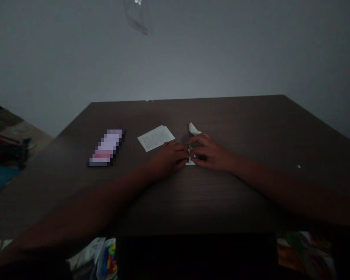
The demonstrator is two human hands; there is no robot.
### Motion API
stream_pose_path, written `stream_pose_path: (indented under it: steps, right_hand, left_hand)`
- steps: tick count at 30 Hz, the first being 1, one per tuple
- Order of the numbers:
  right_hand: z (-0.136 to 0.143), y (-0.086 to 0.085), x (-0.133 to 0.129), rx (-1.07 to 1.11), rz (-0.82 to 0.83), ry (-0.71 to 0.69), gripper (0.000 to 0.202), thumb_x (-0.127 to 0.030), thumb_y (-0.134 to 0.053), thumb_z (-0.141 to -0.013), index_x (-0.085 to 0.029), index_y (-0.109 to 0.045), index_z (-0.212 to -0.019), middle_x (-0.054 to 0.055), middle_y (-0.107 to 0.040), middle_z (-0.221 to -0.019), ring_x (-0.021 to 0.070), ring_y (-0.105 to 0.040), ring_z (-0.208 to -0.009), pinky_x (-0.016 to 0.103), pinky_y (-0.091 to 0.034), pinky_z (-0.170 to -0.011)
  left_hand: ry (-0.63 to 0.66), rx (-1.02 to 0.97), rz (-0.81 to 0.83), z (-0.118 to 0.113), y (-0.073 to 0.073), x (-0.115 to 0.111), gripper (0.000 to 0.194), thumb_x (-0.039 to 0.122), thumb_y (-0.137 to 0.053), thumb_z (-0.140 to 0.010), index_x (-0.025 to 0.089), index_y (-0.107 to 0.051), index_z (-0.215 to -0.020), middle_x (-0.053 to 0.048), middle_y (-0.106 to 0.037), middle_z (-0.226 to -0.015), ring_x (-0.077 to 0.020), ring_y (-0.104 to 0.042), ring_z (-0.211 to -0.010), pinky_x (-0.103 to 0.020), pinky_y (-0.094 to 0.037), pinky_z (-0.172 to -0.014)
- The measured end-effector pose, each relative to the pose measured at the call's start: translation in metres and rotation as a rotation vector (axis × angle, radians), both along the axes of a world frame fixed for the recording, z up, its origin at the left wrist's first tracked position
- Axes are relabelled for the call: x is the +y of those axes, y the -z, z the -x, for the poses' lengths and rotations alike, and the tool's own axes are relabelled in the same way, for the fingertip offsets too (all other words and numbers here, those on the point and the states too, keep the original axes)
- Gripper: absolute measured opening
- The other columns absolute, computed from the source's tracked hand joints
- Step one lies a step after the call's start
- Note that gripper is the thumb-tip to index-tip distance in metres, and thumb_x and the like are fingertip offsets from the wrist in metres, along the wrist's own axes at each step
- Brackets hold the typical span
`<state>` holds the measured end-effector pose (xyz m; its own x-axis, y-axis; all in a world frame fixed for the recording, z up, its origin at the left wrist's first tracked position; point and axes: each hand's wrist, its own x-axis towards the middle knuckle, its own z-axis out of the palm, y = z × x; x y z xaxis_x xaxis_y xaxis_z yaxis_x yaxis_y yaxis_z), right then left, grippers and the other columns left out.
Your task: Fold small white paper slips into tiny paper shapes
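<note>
A small white piece of paper (190,161) lies on the dark table between my hands, mostly covered by fingers. My left hand (172,157) has its fingers bent together on the paper's left side. From the right, my right hand (208,151) grips the same paper with curled fingers; its fingertips almost meet those of the left. Just beyond the right hand is a folded or crumpled paper piece (194,129). Printed paper sheets (156,138) overlap flat on the table, beyond my left hand.
A phone with a blurred screen (106,149) lies on the left of the dark table (236,116). A tiny white scrap (299,166) is at the right. Behind the table stands a grey wall. Colourful items in a container (109,258) show below the front edge.
</note>
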<state>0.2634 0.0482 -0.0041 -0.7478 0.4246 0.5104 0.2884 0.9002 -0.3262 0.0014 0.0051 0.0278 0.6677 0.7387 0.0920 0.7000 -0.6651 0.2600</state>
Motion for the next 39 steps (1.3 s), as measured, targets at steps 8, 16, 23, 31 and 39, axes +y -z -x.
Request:
stream_pose_path:
  steps: [8, 16, 23, 31, 39]
  right_hand:
    - [0.001, -0.006, -0.006, -0.046, -0.035, 0.010, 0.027, -0.028, -0.068, -0.107, -0.027, -0.078, -0.132, 0.014, -0.076, -0.143, 0.0352, -0.066, -0.137, 0.064, -0.053, -0.122]
    - [-0.003, -0.012, -0.007, -0.076, 0.006, 0.019, 0.016, -0.021, -0.068, -0.100, -0.028, -0.079, -0.109, 0.010, -0.080, -0.135, 0.0347, -0.067, -0.135, 0.060, -0.051, -0.121]
    - [-0.004, -0.014, -0.006, -0.158, 0.095, -0.028, 0.014, -0.016, -0.068, -0.092, -0.026, -0.072, -0.102, 0.008, -0.079, -0.116, 0.0304, -0.071, -0.117, 0.052, -0.052, -0.117]
    - [-0.007, -0.006, 0.002, -0.077, -0.034, -0.161, 0.010, -0.019, -0.068, -0.102, -0.025, -0.072, -0.109, 0.008, -0.080, -0.110, 0.0292, -0.070, -0.112, 0.050, -0.056, -0.107]
    - [-0.004, -0.003, 0.005, 0.056, 0.101, -0.183, 0.016, -0.025, -0.061, -0.117, -0.024, -0.073, -0.107, 0.007, -0.079, -0.104, 0.0240, -0.074, -0.102, 0.043, -0.061, -0.098]
  left_hand:
    - [0.016, 0.033, -0.004, -0.002, -0.021, -0.015, 0.034, 0.010, -0.054, -0.115, 0.021, -0.086, -0.121, -0.005, -0.082, -0.130, -0.0271, -0.071, -0.133, -0.046, -0.051, -0.119]
    - [-0.039, 0.073, 0.050, 0.002, -0.014, -0.007, 0.034, 0.010, -0.065, -0.109, 0.030, -0.088, -0.124, -0.003, -0.082, -0.141, -0.0304, -0.069, -0.142, -0.058, -0.043, -0.127]
    - [-0.074, 0.010, 0.001, 0.010, -0.016, -0.011, 0.031, 0.018, -0.056, -0.111, 0.021, -0.084, -0.123, -0.003, -0.077, -0.140, -0.0317, -0.068, -0.141, -0.061, -0.037, -0.131]
    - [-0.153, 0.030, 0.030, 0.004, -0.006, -0.003, 0.007, 0.031, -0.081, -0.109, 0.029, -0.085, -0.114, -0.004, -0.079, -0.135, -0.0324, -0.069, -0.134, -0.061, -0.038, -0.127]
    - [-0.185, 0.021, -0.015, -0.001, -0.003, -0.007, 0.010, 0.038, -0.082, -0.109, 0.028, -0.084, -0.110, -0.005, -0.080, -0.129, -0.0316, -0.071, -0.130, -0.058, -0.043, -0.124]
